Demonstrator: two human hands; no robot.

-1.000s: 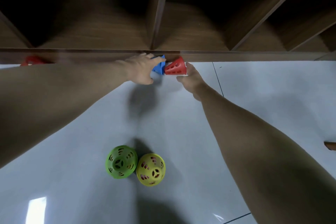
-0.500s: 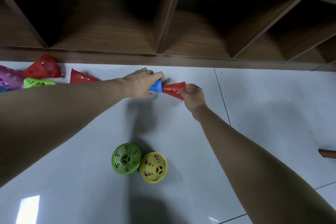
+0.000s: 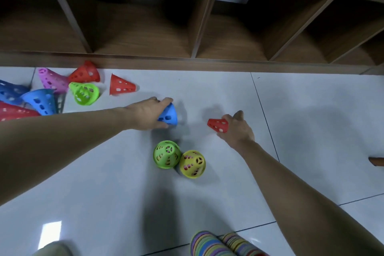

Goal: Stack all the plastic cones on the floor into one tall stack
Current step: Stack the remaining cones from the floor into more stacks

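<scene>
My left hand point(image 3: 146, 113) grips a blue cone point(image 3: 168, 114) above the white floor, wide end to the right. My right hand point(image 3: 236, 129) holds a red cone point(image 3: 217, 125) by its wide end, tip pointing left. The two cones are apart. A green cone point(image 3: 166, 154) and a yellow cone point(image 3: 192, 164) stand upright side by side nearer me. At the left lie several loose cones: a red one point(image 3: 120, 86), a green one point(image 3: 84, 93), another red point(image 3: 85, 72), a purple one point(image 3: 53, 80) and blue ones point(image 3: 40, 102).
A brown wooden shelf unit point(image 3: 187, 62) with open compartments runs along the far edge of the floor. Stacks of coloured flat discs point(image 3: 212, 244) sit at the bottom edge. A wooden piece point(image 3: 376, 161) pokes in at the right.
Both hands have drawn back from the shelf toward me and moved apart, separating the blue cone from the red one. The view has tilted, showing the cone pile at the left.
</scene>
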